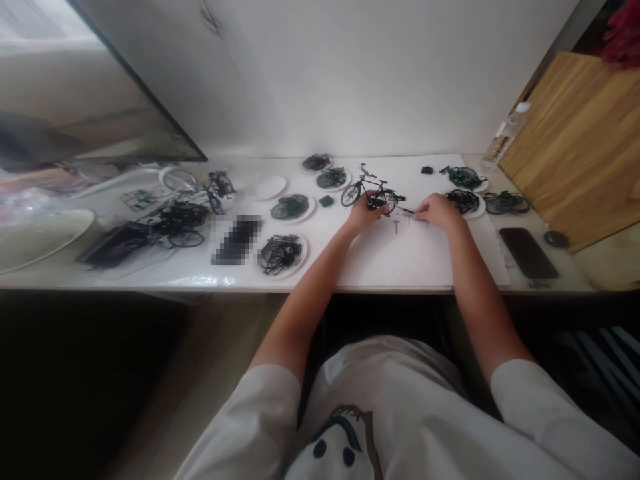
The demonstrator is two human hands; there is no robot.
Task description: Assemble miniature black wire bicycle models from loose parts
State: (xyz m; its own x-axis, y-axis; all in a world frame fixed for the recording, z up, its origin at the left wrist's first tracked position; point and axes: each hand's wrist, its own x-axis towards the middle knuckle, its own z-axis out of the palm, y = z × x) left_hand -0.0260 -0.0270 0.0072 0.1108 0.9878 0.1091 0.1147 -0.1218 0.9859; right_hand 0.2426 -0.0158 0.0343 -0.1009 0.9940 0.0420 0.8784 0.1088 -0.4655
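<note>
A black miniature bicycle [376,185] stands upright over the white sheet, its front wheel to the left. My left hand [367,213] is closed around its lower part by the rear wheel. My right hand [436,212] pinches a thin dark tool [407,211], which looks like a small screwdriver. The tool's tip points left at the rear of the bicycle; whether it touches cannot be made out. Small pins or screws [396,227] lie on the sheet below the hands. Close to my right hand is a plate of black parts [463,201].
Plates of dark bicycle parts [291,207] stand on the left, with a small green block [326,201] nearby. More miniature bicycles [183,223] crowd the far left. A phone [529,253], a bottle [505,137] and a wooden panel [583,147] bound the right side.
</note>
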